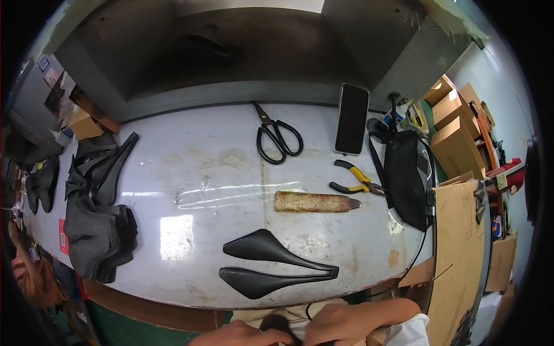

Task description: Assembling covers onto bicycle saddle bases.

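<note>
At the lower edge, below the table's front edge, my left hand and my right hand are close together with their fingers curled in. Between them shows a dark piece, mostly cut off by the picture's edge, so its kind is unclear. Just beyond my hands on the table lies a smooth black split saddle-shaped piece, its two wings spread to the left and its narrow joined end to the right. Behind it is a worn, tape-wrapped tool with a short grey tip.
Yellow-black pliers, black-handled scissors and a phone lie farther back. A black bag sits at the right. Stacked dark pieces fill the table's left. Cardboard boxes stand right; another person's arm shows far left.
</note>
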Demonstrator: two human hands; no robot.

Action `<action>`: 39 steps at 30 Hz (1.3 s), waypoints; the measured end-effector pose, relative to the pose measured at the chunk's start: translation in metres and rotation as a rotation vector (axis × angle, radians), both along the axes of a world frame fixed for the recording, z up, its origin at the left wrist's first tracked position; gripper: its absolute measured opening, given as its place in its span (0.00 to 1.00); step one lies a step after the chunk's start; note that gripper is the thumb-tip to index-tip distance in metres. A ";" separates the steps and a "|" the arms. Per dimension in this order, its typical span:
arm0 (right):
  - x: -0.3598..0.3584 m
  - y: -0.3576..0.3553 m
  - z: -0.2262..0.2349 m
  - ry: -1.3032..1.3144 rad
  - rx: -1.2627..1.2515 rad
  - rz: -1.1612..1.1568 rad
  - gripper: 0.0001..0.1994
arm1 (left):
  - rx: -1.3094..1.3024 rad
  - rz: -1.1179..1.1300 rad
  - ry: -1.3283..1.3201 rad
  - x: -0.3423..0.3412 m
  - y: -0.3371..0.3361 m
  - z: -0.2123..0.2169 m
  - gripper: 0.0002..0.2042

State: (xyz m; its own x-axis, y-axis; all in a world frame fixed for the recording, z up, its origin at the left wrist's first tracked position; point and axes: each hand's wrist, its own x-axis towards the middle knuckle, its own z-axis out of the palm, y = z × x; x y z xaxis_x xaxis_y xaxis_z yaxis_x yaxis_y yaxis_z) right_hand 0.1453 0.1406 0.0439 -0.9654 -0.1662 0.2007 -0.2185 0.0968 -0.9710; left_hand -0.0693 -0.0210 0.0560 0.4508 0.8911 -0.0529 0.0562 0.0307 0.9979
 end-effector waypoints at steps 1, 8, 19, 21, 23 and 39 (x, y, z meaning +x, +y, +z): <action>0.005 0.009 0.000 -0.002 -0.090 0.033 0.07 | -0.014 0.006 0.008 -0.004 0.001 -0.006 0.18; 0.076 0.011 -0.006 0.020 -0.736 -0.600 0.18 | -0.525 1.102 -0.730 0.049 0.004 -0.028 0.32; 0.073 0.017 -0.022 -0.673 -0.178 -1.027 0.11 | 0.138 0.858 0.478 0.019 0.017 -0.017 0.22; 0.072 0.010 -0.052 -0.609 -0.165 -1.184 0.08 | -0.203 0.943 0.336 0.013 0.036 -0.021 0.18; 0.065 0.012 -0.054 -0.564 -0.023 -1.189 0.12 | -0.181 0.858 0.426 0.004 0.031 -0.042 0.41; 0.050 0.021 -0.051 -0.715 -0.112 -1.110 0.11 | -0.198 0.995 0.330 -0.005 0.031 -0.049 0.45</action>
State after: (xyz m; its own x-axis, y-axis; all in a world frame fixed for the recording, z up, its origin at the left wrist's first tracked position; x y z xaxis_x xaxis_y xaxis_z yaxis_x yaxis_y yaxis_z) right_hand 0.1957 0.1618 -0.0073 -0.4752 0.7591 -0.4449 0.4836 -0.1970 -0.8528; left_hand -0.0738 0.0103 0.0066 -0.5381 0.8126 -0.2236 0.1831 0.3717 0.9101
